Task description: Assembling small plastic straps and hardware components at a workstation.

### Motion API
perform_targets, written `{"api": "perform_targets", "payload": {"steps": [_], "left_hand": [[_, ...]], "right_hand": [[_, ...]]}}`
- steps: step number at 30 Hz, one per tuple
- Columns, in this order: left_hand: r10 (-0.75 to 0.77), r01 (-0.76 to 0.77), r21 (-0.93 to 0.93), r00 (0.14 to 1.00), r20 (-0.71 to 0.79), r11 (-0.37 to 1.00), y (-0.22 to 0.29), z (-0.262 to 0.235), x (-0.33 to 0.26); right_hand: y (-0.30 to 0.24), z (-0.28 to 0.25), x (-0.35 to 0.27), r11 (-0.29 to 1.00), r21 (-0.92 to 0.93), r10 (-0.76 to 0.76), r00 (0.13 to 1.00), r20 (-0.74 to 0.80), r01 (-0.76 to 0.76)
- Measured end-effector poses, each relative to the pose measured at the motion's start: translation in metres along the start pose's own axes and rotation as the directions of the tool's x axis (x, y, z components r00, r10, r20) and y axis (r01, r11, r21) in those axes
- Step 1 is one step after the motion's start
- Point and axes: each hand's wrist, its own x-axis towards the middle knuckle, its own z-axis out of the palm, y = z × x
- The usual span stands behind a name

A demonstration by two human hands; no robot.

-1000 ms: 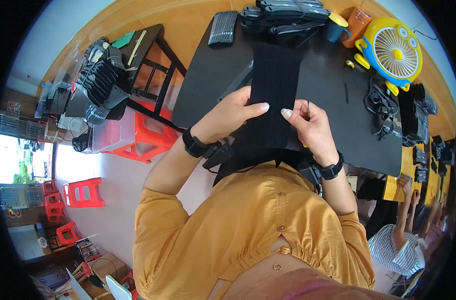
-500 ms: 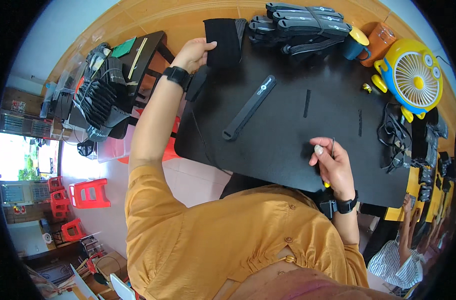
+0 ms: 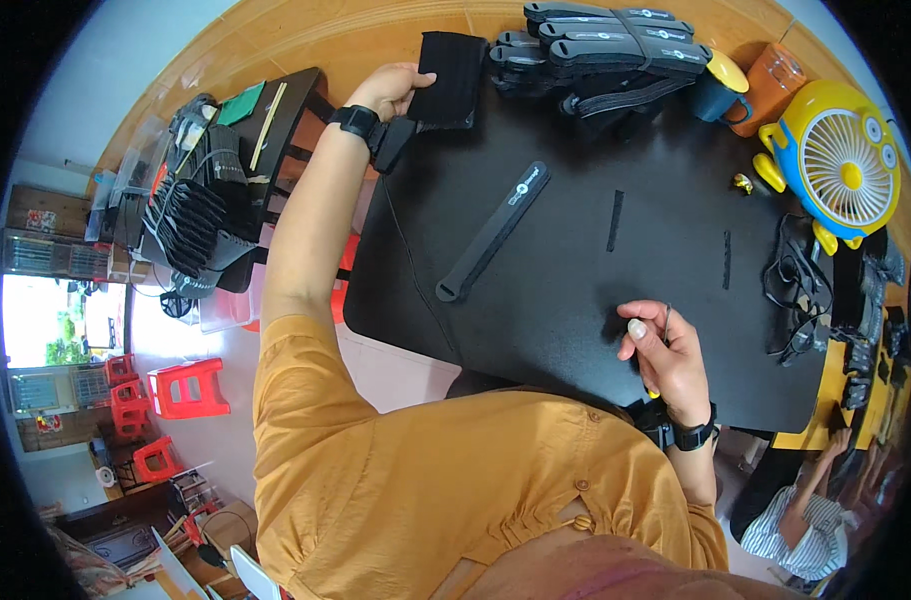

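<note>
Presently, the left hand (image 3: 395,88) gripped a black fabric piece (image 3: 450,65) at the table's (image 3: 575,300) eleven o'clock; the right hand (image 3: 665,350) pinched a thin metal tool (image 3: 666,322) at five o'clock

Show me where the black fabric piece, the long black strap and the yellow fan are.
black fabric piece (image 3: 453,70), head view, middle of the cloth beside the left hand (image 3: 395,88).
long black strap (image 3: 495,230), head view, mid-length of the strap lying on the black table.
yellow fan (image 3: 843,168), head view, centre of the white grille.

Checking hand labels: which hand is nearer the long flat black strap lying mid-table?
Right. The right hand rests just beyond the strap's lower end; the left hand is at the table's far edge, on black fabric.
</note>
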Motion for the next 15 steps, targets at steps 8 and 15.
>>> {"api": "perform_targets", "payload": {"steps": [8,15], "left_hand": [[-0.016,0.019,0.083,0.999,-0.036,0.996,0.028,0.030,-0.024],[0.005,0.009,0.151,0.996,-0.091,0.989,0.004,0.009,-0.003]], "right_hand": [[-0.001,0.001,-0.001,1.000,0.010,0.008,1.000,-0.020,-0.008],[-0.001,0.001,0.001,1.000,0.017,0.007,1.000,0.003,-0.007]]}}
